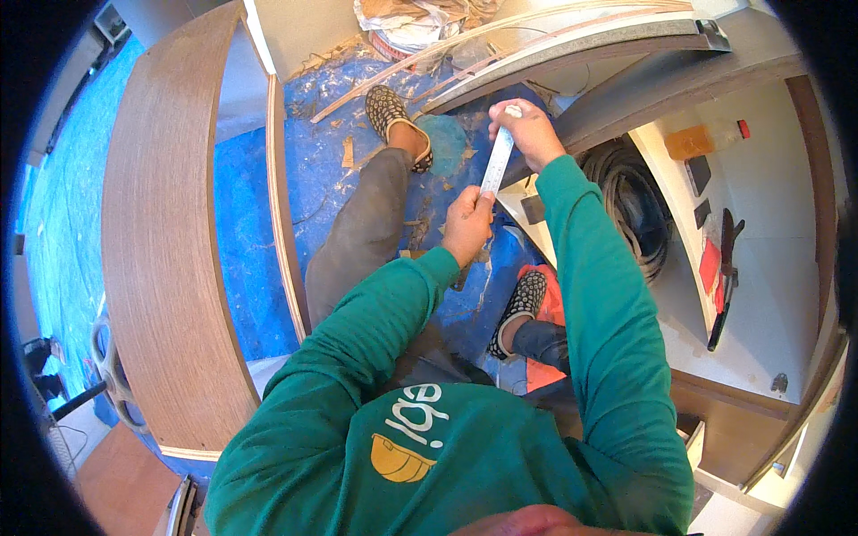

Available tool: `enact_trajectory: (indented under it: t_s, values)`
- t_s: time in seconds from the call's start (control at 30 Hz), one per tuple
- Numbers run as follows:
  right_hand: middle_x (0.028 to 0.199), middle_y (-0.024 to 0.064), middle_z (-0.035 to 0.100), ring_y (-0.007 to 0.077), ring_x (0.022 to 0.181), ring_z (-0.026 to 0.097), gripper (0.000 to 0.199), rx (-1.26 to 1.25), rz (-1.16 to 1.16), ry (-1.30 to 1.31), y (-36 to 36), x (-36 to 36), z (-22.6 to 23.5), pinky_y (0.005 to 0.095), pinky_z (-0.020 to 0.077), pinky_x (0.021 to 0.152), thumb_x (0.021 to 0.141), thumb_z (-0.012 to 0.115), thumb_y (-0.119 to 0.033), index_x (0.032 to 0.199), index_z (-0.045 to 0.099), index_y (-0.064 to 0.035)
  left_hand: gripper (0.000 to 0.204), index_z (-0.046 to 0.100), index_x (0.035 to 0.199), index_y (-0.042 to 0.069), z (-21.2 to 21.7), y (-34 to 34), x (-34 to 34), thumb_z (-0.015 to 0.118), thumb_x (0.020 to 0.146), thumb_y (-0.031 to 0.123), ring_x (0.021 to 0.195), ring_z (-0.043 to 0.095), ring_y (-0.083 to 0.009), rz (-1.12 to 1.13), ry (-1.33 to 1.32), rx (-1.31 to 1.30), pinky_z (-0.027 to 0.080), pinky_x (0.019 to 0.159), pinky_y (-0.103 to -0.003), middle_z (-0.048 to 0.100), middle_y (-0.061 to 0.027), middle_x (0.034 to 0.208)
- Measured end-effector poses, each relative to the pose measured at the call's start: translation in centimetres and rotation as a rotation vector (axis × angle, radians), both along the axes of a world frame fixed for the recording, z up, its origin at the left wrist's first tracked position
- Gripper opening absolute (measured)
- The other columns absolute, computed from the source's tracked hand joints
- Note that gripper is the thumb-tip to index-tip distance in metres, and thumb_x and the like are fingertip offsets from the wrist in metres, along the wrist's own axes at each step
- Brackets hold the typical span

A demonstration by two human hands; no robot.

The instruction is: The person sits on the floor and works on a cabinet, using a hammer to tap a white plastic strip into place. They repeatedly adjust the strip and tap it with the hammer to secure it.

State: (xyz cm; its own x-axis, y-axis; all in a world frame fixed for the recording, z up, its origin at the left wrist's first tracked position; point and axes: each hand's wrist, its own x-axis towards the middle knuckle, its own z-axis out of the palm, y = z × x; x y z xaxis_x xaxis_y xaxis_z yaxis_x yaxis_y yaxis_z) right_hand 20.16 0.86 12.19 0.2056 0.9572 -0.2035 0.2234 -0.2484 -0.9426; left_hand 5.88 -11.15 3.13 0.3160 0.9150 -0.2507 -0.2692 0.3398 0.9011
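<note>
Between my hands stretches a narrow white ruler, slanting up and to the right, with faint marks along it. My left hand is closed on its lower end. At the upper end my right hand grips it between thumb and fingers. Just beyond the right hand runs a curved panel edge with a grey strip on it. Beside the right forearm lies a coil of dark cable inside an open cabinet.
To the left stands a wood-grain panel. Blue sheeting with scraps covers the floor around my feet. The right-hand cabinet holds a bottle of amber liquid and dark-handled tools. Plastic bags lie at the far wall.
</note>
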Motion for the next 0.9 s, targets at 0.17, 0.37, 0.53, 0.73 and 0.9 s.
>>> enact_trajectory:
  t_s: [0.17,0.37,0.53,0.73,0.9]
  values:
    - [0.079,0.0104,0.066,0.0211,0.068,0.064,0.019,0.505,-0.111,-0.520,-0.5,0.3,0.1,0.0366,0.0527,0.068,0.091,0.072,-0.015,0.100,0.066,0.0012,0.023,0.058,0.096,0.004,-0.7,-0.3,0.7,0.054,0.105,0.025,0.053,0.050,-0.0104,0.034,-0.064,-0.005,0.045,0.049,-0.029,0.054,-0.0017,0.069]
    - [0.068,0.0085,0.061,0.0159,0.062,0.058,0.031,0.526,-0.124,-0.439,-5.3,-1.8,4.7,0.0334,0.0468,0.061,0.100,0.064,-0.027,0.082,0.065,-0.0009,0.023,0.056,0.093,0.006,-1.2,1.0,0.2,0.052,0.104,0.026,0.055,0.049,-0.0118,0.100,-0.090,-0.178,0.044,0.052,-0.029,0.052,-0.0023,0.071]
    - [0.071,0.0007,0.062,0.0074,0.065,0.058,0.021,0.446,-0.323,-0.269,-10.7,0.6,6.3,0.0257,0.0464,0.061,0.099,0.068,-0.020,0.086,0.066,-0.0030,0.023,0.056,0.094,0.006,-1.3,0.9,0.1,0.051,0.104,0.026,0.055,0.049,-0.0113,0.080,-0.045,-0.106,0.043,0.052,-0.028,0.052,-0.0021,0.071]
    - [0.068,0.0110,0.063,0.0207,0.062,0.060,0.032,0.277,-0.352,-0.727,-10.6,5.4,5.4,0.0367,0.0487,0.064,0.096,0.069,-0.029,0.084,0.066,0.0002,0.023,0.056,0.095,0.005,-1.2,0.5,0.7,0.052,0.104,0.025,0.055,0.050,-0.0122,0.051,-0.012,-0.093,0.044,0.052,-0.029,0.054,-0.0034,0.073]
    - [0.064,0.0062,0.060,0.0138,0.060,0.057,0.032,0.320,-0.300,-0.779,-10.1,6.6,8.5,0.0323,0.0467,0.061,0.098,0.067,-0.028,0.084,0.067,0.0005,0.025,0.056,0.094,0.004,-1.0,0.6,0.7,0.052,0.104,0.026,0.056,0.051,-0.0128,0.071,0.017,-0.094,0.044,0.053,-0.031,0.054,-0.0036,0.073]
